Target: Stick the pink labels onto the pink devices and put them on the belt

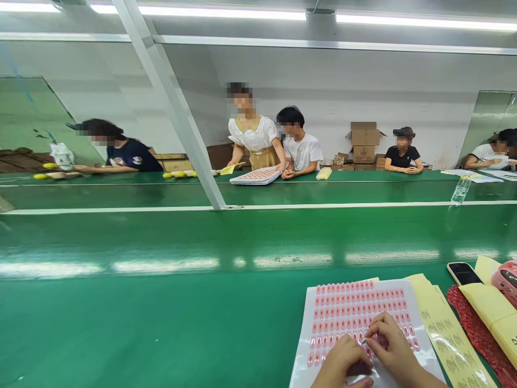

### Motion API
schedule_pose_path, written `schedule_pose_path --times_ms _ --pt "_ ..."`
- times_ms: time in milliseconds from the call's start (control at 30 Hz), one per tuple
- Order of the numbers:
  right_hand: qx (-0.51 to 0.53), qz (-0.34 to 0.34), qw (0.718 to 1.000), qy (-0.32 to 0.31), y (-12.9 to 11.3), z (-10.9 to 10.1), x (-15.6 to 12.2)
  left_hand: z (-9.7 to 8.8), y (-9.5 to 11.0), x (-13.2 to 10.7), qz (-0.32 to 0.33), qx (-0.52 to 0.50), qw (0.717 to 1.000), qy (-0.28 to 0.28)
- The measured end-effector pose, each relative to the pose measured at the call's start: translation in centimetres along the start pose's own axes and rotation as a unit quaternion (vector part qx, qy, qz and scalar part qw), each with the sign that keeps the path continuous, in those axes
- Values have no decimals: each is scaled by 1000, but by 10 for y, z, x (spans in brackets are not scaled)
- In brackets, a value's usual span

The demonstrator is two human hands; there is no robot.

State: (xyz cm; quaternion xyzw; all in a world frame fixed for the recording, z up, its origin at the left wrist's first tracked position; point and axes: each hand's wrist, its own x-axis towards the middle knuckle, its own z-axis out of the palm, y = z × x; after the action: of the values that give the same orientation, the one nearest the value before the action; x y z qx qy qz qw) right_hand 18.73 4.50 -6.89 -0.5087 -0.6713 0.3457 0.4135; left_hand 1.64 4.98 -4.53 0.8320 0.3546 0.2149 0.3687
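A white sheet point(355, 302) with rows of small pink stickers lies on the green belt in front of me, and my hands are on its lower part. My left hand point(341, 361) curls over a dark red item point(358, 368) at the sheet's bottom edge. My right hand point(393, 345) pinches a thin pale tool point(364, 340) whose tip is over the stickers. Its exact kind is too small to tell. Yellow printed sheets point(448, 334) lie just right of my right hand.
On the right are a phone point(464, 273), a red cloth point(476, 328), a yellow booklet point(488, 307) and a pink object point(504, 280). Several people sit across a second green belt point(323, 188), beyond a metal strut point(169, 102). Cardboard boxes point(363, 141) stand behind them.
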Motion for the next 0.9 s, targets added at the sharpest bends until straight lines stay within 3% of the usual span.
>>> schedule_pose_path --times_ms 267,667,900 --pt "-5 4 999 32 -6 4 -1 0 2 -1 -10 -8 1000 3" --pt "-11 1 1000 28 -6 2 1 -2 7 1 -27 1 1000 -1" --pt "-7 6 999 47 -16 1 6 -9 -2 2 34 -7 999 -6"
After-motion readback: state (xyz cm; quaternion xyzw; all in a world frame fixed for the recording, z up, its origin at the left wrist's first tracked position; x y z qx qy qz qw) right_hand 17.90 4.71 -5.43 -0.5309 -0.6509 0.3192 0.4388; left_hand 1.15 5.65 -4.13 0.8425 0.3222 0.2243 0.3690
